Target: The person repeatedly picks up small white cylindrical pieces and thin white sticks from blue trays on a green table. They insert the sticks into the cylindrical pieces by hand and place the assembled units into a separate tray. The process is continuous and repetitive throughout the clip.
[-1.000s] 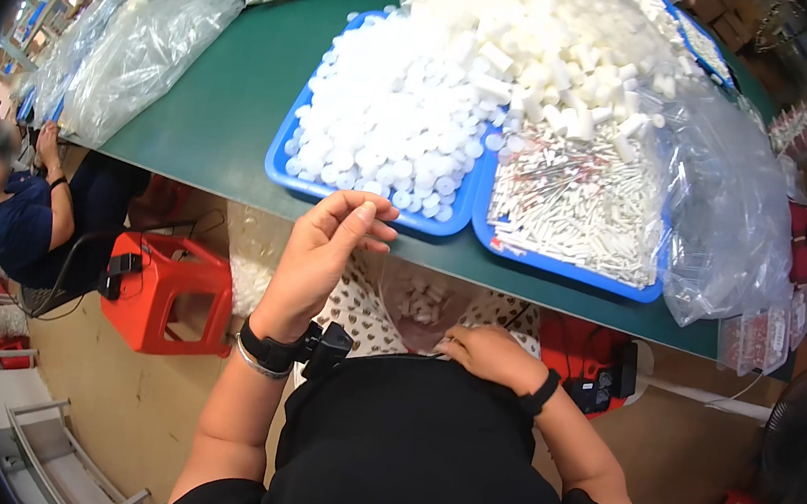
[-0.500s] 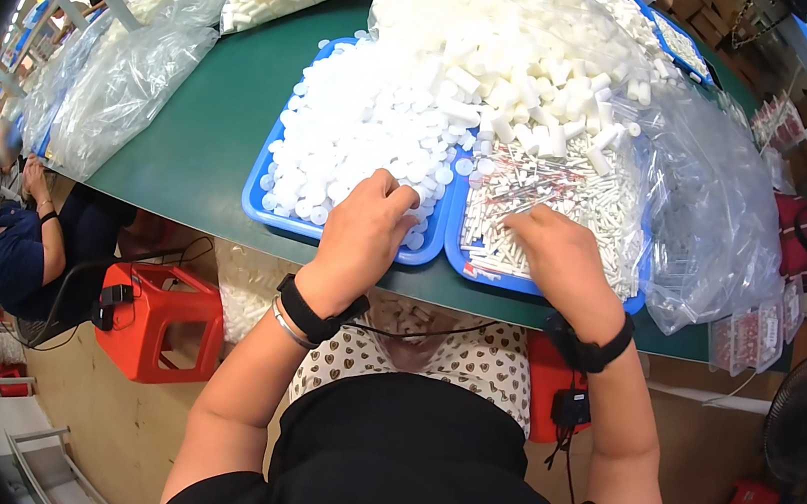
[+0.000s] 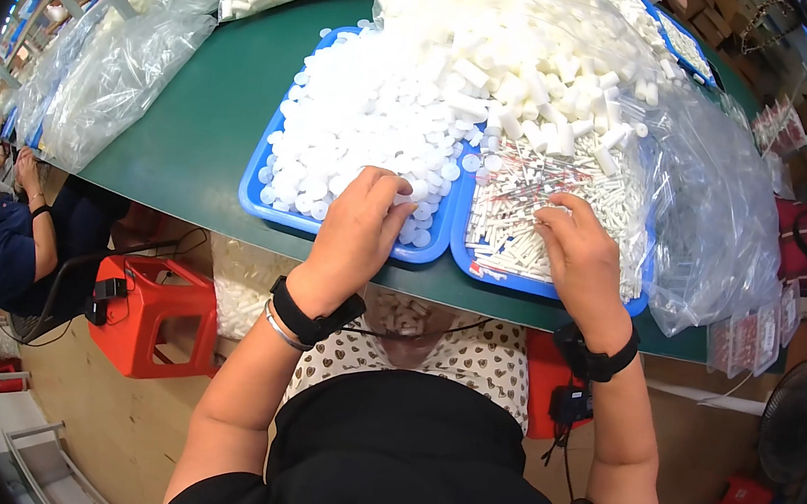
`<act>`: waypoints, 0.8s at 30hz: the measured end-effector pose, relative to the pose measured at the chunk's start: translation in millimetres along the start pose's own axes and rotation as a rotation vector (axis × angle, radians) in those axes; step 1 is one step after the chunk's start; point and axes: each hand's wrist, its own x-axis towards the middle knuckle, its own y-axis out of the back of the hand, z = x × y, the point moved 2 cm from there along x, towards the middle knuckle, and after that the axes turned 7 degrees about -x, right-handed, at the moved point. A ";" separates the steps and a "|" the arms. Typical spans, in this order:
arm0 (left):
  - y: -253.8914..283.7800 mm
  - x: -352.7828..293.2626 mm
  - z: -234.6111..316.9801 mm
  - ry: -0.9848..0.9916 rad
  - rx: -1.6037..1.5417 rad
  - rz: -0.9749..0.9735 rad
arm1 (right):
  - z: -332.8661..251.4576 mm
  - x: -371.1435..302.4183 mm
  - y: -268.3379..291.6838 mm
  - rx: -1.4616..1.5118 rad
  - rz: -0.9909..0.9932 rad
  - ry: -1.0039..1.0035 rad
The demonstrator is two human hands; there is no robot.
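Observation:
Over the near part of a blue tray my left hand is closed, thumb and forefinger drawn together. Small round translucent white discs fill that tray. My right hand, its fingers curled into a pinch, hovers at a second blue tray. Thin white sticks fill this one, some with reddish wire-like pieces on top. Whatever lies between the fingertips of either hand is too small to make out. Thick white cylinders spill from a clear bag behind both trays.
The trays stand side by side on a green table. Clear plastic bags lie to the right, more to the left. A red stool and a seated person are at left. A fan stands at right.
My right hand has shifted slightly right over the sticks, its fingers more curled. The left hand has moved slightly left, its thumb and forefinger still close together. The whole view has shifted a little.

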 end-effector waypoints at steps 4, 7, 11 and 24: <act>1.6 2.5 11.0 0.058 -0.108 0.026 | 1.1 1.3 5.6 -0.032 0.029 -0.003; 0.9 -3.1 16.8 0.149 -0.276 0.067 | -5.5 9.2 13.2 -0.128 0.035 0.067; -12.3 -19.4 35.1 0.675 -1.134 0.026 | -16.9 13.5 16.0 -0.012 0.088 0.033; -41.0 -51.5 35.8 0.962 -1.790 -0.070 | -62.7 -13.3 15.7 0.017 -0.064 0.128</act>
